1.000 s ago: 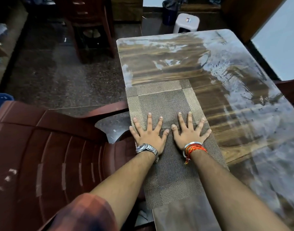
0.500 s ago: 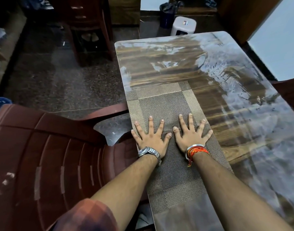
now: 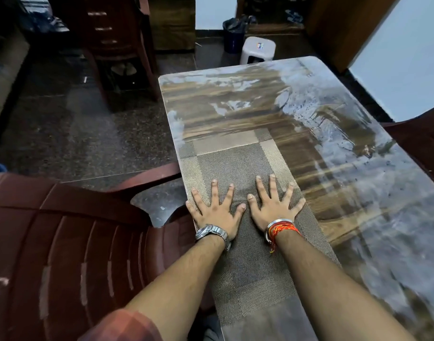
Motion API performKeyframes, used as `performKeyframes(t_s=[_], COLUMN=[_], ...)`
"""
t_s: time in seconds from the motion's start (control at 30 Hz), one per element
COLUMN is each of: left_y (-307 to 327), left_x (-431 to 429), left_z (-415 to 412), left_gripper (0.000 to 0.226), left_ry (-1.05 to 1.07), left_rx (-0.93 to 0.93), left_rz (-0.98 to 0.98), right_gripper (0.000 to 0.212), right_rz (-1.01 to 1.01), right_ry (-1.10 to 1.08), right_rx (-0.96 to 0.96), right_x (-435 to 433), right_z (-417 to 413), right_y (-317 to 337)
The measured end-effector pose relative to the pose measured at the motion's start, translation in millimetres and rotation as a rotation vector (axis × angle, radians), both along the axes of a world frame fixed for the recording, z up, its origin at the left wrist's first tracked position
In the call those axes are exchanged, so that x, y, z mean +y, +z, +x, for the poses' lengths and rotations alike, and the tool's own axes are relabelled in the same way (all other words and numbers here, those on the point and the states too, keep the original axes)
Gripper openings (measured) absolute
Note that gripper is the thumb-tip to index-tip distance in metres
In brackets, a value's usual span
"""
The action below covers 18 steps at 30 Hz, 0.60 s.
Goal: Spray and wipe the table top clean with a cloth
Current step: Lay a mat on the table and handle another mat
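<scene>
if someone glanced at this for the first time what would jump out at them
Two hands, the left hand and the right hand, lie flat with fingers spread on a woven brown cloth at the near left edge of the table top. The glossy wood-grain surface beyond shows streaks and droplets, mostly toward the right side. A dark red plastic chair fills the lower left.

Looks like a home dining room. Glossy wood-grain table (image 3: 235,114) under both flat palms, woven placemat (image 3: 235,163) directly beneath them. Maroon plastic armchairs: one (image 3: 63,242) just left of the hands, another (image 3: 122,40) farther ahead on the left. White plastic stool (image 3: 257,52) and dark bin (image 3: 233,33) beyond the table's far end. Speckled stone floor (image 3: 75,124), wooden cabinet (image 3: 171,23) by the wall.
</scene>
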<state>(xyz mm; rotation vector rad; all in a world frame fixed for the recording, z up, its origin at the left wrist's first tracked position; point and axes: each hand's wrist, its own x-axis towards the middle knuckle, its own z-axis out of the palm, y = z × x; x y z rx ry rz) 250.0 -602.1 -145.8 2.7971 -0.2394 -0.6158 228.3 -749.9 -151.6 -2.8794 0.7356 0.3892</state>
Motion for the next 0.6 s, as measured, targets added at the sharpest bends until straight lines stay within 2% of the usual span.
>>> performKeyframes(t_s=[0.1,0.23,0.33,0.43,0.53,0.6], left_y=[9,38,62,87,109,117], left_x=[2,-10,-45,-83,-105,-117], left_z=[-4,-24,-60,-129,-208,-267], left_gripper=[0.076,0.072,0.067,0.066,0.075,0.080], left_ry=[-0.031,-0.215,-0.363,-0.598,-0.768,-0.907], left_rx=[0.020,-0.086,-0.123,-0.126,-0.123,-0.109], left_rz=[0.004,-0.046,-0.137,-0.219,-0.302,-0.324], right_gripper=[0.065,0.068,0.069,0.070,0.072,0.062], right_rz=[0.027,0.029,0.110,0.164,0.196,0.191], right_ry=[0.002,-0.092,-0.300,-0.573,-0.774,-0.892], right_rx=[-0.076,-0.277,-0.361,-0.498,-0.606,-0.670], right_x=[-3,-11,-20,-25,-29,-32], right_z=[-12,-61,-128,-226,-328,-403], right_y=[8,43,77,108,124,130])
